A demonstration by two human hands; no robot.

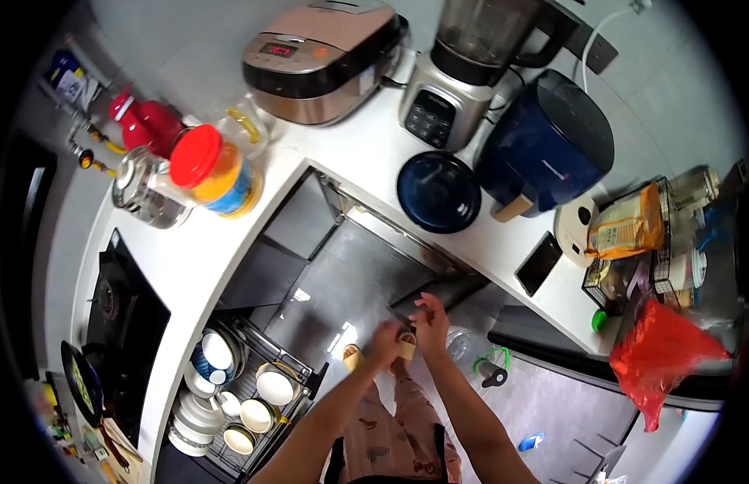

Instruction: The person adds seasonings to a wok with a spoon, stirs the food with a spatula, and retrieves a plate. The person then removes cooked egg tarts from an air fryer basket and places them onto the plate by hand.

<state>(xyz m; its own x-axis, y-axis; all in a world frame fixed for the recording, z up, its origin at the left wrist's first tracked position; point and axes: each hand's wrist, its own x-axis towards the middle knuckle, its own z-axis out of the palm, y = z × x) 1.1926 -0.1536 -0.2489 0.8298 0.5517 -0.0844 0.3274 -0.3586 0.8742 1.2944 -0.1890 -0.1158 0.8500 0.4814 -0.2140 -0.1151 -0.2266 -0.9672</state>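
Dark grey, the panel nearest the hands stands to the right of the dish rack, just past the fingertips in the head view; it looks like an open cabinet door, though part of it is hidden. The left hand and right hand are held close to each other above the floor, likewise to the right of the dish rack. The right hand has its fingers bent and loosely spread, with nothing visible in it. The left hand is blurred, and I cannot tell whether its fingers pinch anything.

Farther right of the dish rack, beyond the right hand, a dark cylinder with a green loop is on the floor. The dish rack itself carries bowls and stacked plates. Above it in the view, the tabletop bears a red-lidded jar; to its upper right are a blue dish and a phone.

Working well here, I judge, calls for relaxed wrists and fingers that do not knock each other, the left elbow clear of the dish rack and its crockery, and the right knuckles away from the panel's edge. Steady feet matter too, given the shiny floor.
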